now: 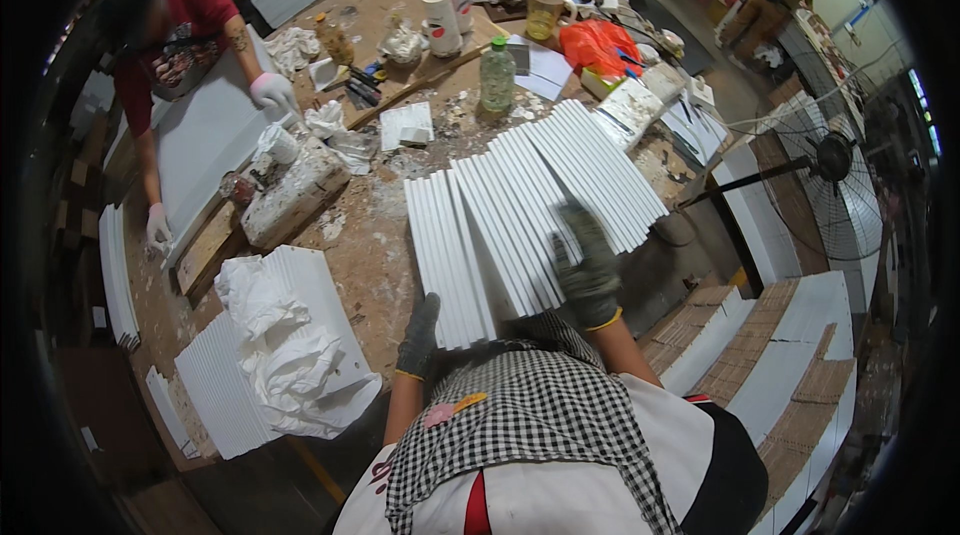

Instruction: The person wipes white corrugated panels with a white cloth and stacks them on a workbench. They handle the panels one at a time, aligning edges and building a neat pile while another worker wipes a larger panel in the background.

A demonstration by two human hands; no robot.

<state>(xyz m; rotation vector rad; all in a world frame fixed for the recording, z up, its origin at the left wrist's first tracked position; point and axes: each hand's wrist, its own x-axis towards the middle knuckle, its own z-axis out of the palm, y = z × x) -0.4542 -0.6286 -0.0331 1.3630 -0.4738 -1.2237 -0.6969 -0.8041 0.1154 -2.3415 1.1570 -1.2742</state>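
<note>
The white strips point(505, 225) lie side by side in fanned groups at the near side of the worktop point(372, 235), in front of your checked apron point(520, 400). Your gloved left hand point(418, 337) is at the near left corner of the row; I cannot tell whether its fingers are clamped on it. Your gloved right hand point(588, 270) is blurred over the near right part, so I cannot tell whether its fingers are apart or gripping. To your left, a crumpled white cloth point(280, 345) lies over white panels point(215, 385); beyond the strips stands a green-capped bottle point(497, 80)
</note>
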